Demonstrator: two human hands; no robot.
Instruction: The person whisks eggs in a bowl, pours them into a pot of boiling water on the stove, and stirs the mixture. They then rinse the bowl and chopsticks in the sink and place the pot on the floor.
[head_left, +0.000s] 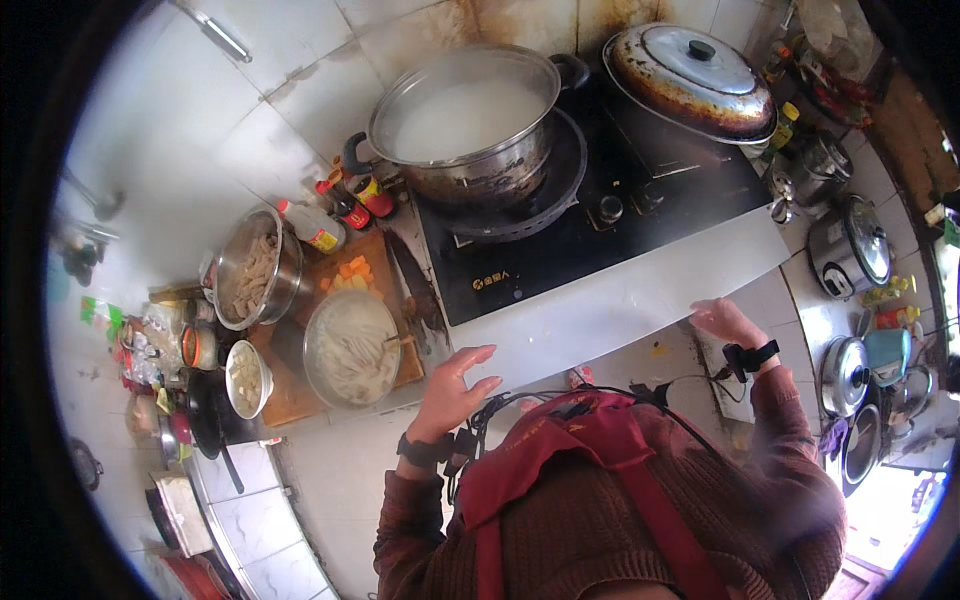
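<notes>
My left hand (456, 390), empty with thumb and fingers apart, is just in front of the white counter edge, to the right of a bowl of pale strips in cloudy liquid (352, 349). My right hand (726, 321) hangs near the counter's right front edge and holds nothing that I can see; its fingers point left. Beyond both hands, a large steel pot (480, 176) of steaming whitish liquid stands on the left burner of a black gas stove (540, 266). Chopped orange and yellow pieces (352, 276) lie on a wooden cutting board (300, 397) behind the bowl.
A steel basin of brownish pieces (259, 277) and a white bowl of pale chunks (247, 379) stand at the left. Sauce bottles (349, 204) stand by the wall. A domed lid (690, 82) covers the stove's right side. A rice cooker (851, 247) stands on the right counter.
</notes>
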